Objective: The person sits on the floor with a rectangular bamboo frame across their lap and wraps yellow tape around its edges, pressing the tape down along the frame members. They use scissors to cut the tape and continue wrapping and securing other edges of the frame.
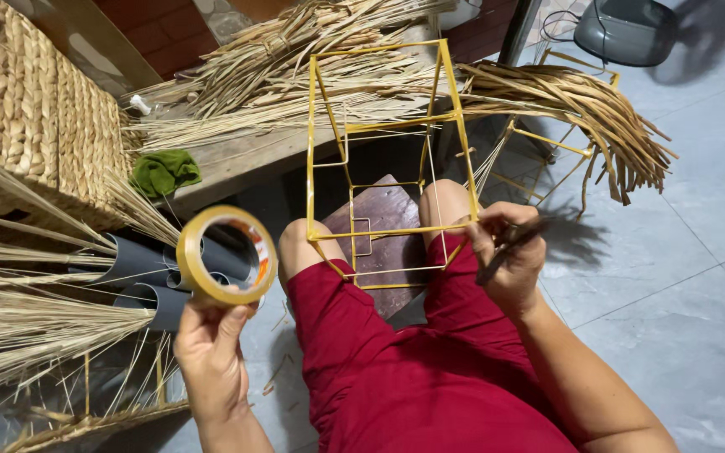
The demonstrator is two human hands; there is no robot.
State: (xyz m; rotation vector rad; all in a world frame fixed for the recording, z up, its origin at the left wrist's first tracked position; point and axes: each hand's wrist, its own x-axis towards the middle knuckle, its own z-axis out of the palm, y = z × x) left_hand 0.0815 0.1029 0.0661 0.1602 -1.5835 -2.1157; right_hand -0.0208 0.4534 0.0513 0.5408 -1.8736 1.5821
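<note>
Grey tiled floor [681,277] w/ hard light and sharp shadows, a grey fan base [627,29] at top right. Low wooden counter [237,164] against a red-brown wall [157,29], woven panel [35,109] at left.

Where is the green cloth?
In the head view, the green cloth lies crumpled at upper left on the wooden bench, beside the woven basket and above the tape roll held up by the left hand.

Yellow tape roll [226,254] upright, held aloft left; yellow wire frame [383,159] upright between knees; dark strand [513,245] right
</note>
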